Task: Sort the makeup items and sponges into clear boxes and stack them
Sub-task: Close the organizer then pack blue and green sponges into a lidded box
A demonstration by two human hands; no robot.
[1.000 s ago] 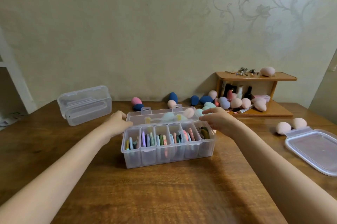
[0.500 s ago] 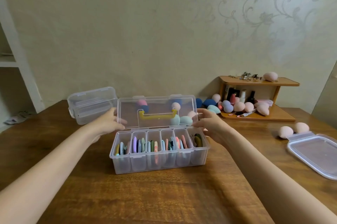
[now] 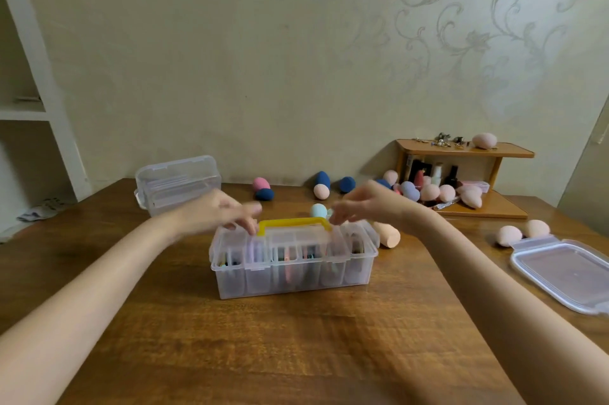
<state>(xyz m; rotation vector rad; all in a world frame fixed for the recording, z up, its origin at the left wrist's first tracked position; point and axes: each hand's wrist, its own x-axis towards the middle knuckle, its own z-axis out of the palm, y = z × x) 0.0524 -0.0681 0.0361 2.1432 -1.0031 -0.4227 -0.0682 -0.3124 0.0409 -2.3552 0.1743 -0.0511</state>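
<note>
A clear compartment box (image 3: 293, 276) stands mid-table with several coloured flat puffs upright inside. Its clear lid (image 3: 298, 239) lies down over it, with the yellow handle (image 3: 293, 225) on top. My left hand (image 3: 214, 211) touches the lid with its fingertips just left of the handle. My right hand (image 3: 365, 206) reaches down with its fingertips at the handle's right end. Both hands are motion-blurred. Loose egg-shaped sponges lie behind the box: a peach sponge (image 3: 389, 234), a light blue sponge (image 3: 318, 210) and a navy sponge (image 3: 323, 179).
A second closed clear box (image 3: 178, 183) sits at the back left. A flat clear lidded container (image 3: 566, 269) lies at the right edge, two peach sponges (image 3: 509, 234) beside it. A wooden shelf (image 3: 461, 149) at the back right holds bottles and sponges. White shelving (image 3: 33, 114) stands far left.
The lid swung from lying open behind the box, through upright, down onto the box. Both hands followed it over and now sit on top by the handle.
</note>
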